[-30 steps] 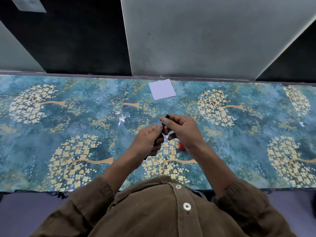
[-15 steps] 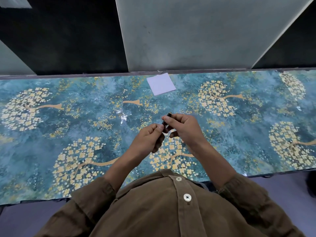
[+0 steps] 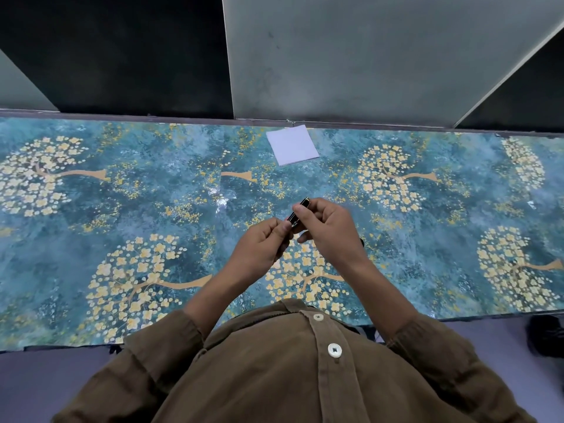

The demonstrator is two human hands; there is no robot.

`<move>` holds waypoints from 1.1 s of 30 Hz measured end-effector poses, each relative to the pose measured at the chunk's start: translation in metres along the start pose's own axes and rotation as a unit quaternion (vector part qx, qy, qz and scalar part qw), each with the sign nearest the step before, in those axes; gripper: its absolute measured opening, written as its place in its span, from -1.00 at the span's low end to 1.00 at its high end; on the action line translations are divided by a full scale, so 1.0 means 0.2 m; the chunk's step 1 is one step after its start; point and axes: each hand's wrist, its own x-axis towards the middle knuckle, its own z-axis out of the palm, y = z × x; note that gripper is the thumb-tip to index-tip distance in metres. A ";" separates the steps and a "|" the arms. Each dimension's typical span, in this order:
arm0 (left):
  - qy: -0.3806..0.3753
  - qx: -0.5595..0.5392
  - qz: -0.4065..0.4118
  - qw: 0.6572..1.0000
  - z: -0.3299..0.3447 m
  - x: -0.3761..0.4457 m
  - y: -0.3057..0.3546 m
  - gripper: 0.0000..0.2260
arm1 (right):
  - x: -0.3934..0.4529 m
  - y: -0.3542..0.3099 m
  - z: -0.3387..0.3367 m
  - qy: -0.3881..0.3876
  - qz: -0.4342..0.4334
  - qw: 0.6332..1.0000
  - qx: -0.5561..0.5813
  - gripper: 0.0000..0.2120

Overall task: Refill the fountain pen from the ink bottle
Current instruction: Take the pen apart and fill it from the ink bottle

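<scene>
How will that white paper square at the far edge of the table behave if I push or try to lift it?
The white paper square lies flat on the glossy patterned table, so a push would probably slide it rather than buckle it. It looks thin and light, likely floppy once lifted. With no raised edge showing, pinching it up may be fiddly; sliding it to the table edge could help.

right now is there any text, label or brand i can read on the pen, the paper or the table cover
None can be read.
Pen: black with a gold band, mostly hidden by the fingers of both hands; no marking shows.
Paper: blank white square, no writing.
Table cover: only a printed pattern of golden trees on blue, no words.
</scene>
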 end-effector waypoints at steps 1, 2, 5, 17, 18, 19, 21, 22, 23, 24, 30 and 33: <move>0.004 0.009 0.003 1.000 0.00 0.00 -0.01 -0.65 | 0.00 0.00 0.00 -0.002 -0.006 1.000 -0.007 -0.82; 0.007 0.015 0.006 1.000 -0.01 0.01 -0.01 -0.64 | 0.01 0.00 0.00 -0.004 -0.011 1.000 -0.015 -0.82; 0.008 0.014 0.009 1.000 -0.02 0.01 -0.02 -0.64 | 0.01 0.00 0.00 -0.009 -0.024 0.999 -0.028 -0.81; -0.012 -0.015 0.014 1.000 0.03 -0.01 0.01 -0.76 | -0.03 0.00 -0.02 0.009 -0.027 0.999 0.017 -0.82; -0.012 -0.014 0.014 1.000 0.03 -0.01 0.01 -0.76 | -0.03 0.00 -0.02 0.012 -0.029 0.999 0.016 -0.82; -0.009 -0.009 0.015 1.000 0.03 -0.01 0.00 -0.75 | -0.04 0.01 -0.02 0.012 -0.029 0.999 0.013 -0.82; 0.001 0.009 0.020 1.000 0.03 -0.02 0.00 -0.71 | -0.04 0.01 -0.03 0.012 -0.029 0.999 0.007 -0.82; 0.006 0.018 0.023 1.000 0.03 -0.02 -0.01 -0.69 | -0.05 0.01 -0.03 0.014 -0.027 1.000 0.006 -0.83; 0.009 0.025 0.027 0.999 0.04 -0.01 -0.01 -0.69 | -0.05 0.01 -0.03 0.016 -0.025 1.000 0.005 -0.83; 0.012 0.029 0.030 0.999 0.04 -0.01 -0.02 -0.68 | -0.05 0.01 -0.03 0.020 -0.023 1.000 0.003 -0.83; 0.010 0.042 0.038 0.998 0.04 -0.02 -0.04 -0.71 | -0.05 0.02 -0.03 0.017 -0.013 1.000 0.004 -0.83; 0.009 0.042 0.036 0.998 0.04 -0.02 -0.04 -0.75 | -0.05 0.03 -0.04 0.021 -0.012 1.000 0.011 -0.80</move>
